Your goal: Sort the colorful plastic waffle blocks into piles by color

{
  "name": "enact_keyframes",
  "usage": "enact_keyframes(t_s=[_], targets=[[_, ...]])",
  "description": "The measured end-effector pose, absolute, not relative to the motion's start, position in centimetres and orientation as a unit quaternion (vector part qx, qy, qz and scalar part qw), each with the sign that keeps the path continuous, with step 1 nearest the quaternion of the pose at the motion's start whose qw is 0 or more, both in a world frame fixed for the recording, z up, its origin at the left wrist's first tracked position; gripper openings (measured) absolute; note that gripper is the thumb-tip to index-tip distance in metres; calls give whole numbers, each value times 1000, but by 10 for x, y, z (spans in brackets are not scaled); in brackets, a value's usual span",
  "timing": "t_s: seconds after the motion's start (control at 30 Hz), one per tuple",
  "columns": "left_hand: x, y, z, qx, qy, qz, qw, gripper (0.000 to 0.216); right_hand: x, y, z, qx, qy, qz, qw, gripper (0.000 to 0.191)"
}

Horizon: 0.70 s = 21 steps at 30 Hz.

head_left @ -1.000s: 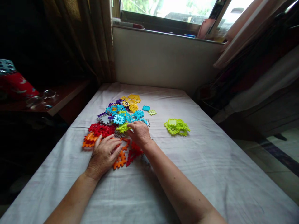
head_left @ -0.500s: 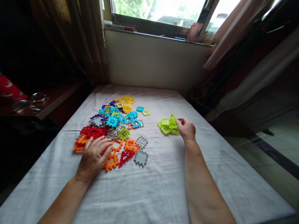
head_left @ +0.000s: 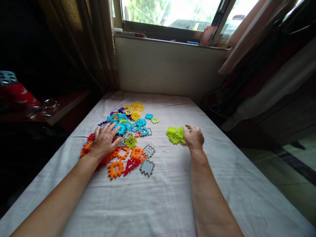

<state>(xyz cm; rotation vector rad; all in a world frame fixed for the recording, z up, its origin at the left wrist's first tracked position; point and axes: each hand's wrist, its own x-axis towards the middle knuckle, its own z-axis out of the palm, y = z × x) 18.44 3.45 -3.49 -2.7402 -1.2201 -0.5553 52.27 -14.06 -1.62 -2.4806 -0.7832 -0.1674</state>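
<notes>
A heap of flat plastic puzzle tiles (head_left: 128, 131) in orange, red, blue, yellow, purple and grey lies on a bed covered with a white sheet (head_left: 160, 197). My left hand (head_left: 105, 140) lies flat on the red and orange tiles, fingers spread toward the blue ones. A separate small pile of lime green tiles (head_left: 174, 135) sits to the right. My right hand (head_left: 194, 138) rests beside that green pile with its fingers loosely curled and touching it; I see no tile held in them.
A window sill (head_left: 172, 39) with a pink cup (head_left: 206, 34) runs behind the bed. Curtains hang on both sides. A dark wooden side table (head_left: 49, 110) with glassware stands at the left. Floor shows at the right.
My right hand carried a green tile from the heap to the green pile and now rests beside it. My left hand slid forward over the red tiles.
</notes>
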Motion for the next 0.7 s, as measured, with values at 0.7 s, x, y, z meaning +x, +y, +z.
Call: enact_keyframes(t_s=[0.7], targets=[[151, 3, -35, -906, -359, -218, 52, 39, 379, -73, -29, -793, -557, 108, 222, 33]])
